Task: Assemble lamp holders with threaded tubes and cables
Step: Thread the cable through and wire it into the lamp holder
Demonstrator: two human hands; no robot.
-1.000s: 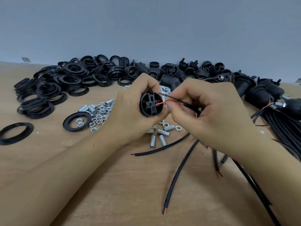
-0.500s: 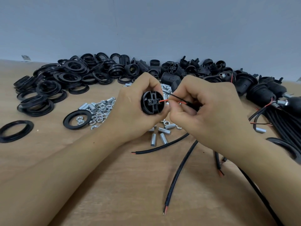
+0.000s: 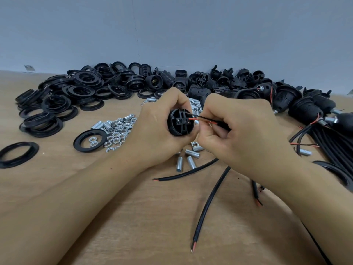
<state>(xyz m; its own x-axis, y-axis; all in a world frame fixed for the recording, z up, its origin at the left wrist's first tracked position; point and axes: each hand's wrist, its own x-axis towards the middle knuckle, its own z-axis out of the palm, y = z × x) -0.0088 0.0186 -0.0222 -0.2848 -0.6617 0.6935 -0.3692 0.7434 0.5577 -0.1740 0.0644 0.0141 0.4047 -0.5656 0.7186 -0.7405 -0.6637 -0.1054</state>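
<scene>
My left hand (image 3: 160, 134) grips a black lamp holder body (image 3: 179, 122) above the wooden table, its terminal end turned toward me. My right hand (image 3: 238, 131) pinches a black cable with split red and black wires (image 3: 205, 120). The red wire tip touches the terminal block in the middle of the holder, and the thin black wire reaches its upper right edge. Short silver threaded tubes (image 3: 192, 156) lie on the table just below my hands. Loose black cables (image 3: 208, 203) with bared ends run across the table in front of me.
A heap of black rings (image 3: 63, 104) fills the far left. Black holder parts (image 3: 219, 81) line the back wall. Silver nuts (image 3: 118, 131) lie beside a flat ring (image 3: 80, 139). Assembled holders with cables (image 3: 315, 109) and a cable bundle (image 3: 336, 142) sit at the right.
Both hands have stayed together while the red wire tip moved further into the holder's terminal block. The view has shifted slightly.
</scene>
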